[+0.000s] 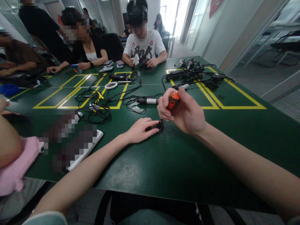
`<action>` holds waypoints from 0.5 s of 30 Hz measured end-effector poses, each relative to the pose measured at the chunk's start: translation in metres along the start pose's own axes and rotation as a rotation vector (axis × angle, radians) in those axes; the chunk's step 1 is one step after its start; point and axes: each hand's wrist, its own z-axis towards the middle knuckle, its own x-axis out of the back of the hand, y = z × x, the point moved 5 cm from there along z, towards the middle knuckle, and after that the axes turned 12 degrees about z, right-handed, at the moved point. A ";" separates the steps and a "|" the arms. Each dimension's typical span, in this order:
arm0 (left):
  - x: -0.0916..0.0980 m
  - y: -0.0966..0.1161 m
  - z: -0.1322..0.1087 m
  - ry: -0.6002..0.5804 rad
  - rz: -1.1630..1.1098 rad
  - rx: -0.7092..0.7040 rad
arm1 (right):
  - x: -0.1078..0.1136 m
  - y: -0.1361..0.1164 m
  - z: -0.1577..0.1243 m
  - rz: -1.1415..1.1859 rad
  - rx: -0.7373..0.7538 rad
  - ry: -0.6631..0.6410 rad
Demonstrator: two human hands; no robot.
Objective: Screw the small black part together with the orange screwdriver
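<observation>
Between the worktop's (131, 168) near edge and its yellow lines (243, 107), my left hand (139, 130) pinches a small, dark, round-based part (160, 125) with an upright stub against the smooth, faintly shiny green surface; close by, my right hand (185, 114) clasps a tool (173, 100) by its rounded orange-and-black handle.

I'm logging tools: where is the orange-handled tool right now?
In the head view, just right of centre, the orange-handled tool is gripped in the right hand, near the small black part at the left hand.
</observation>
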 end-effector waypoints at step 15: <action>0.000 -0.001 0.000 0.013 -0.010 0.003 | -0.001 -0.002 0.000 -0.014 0.034 0.036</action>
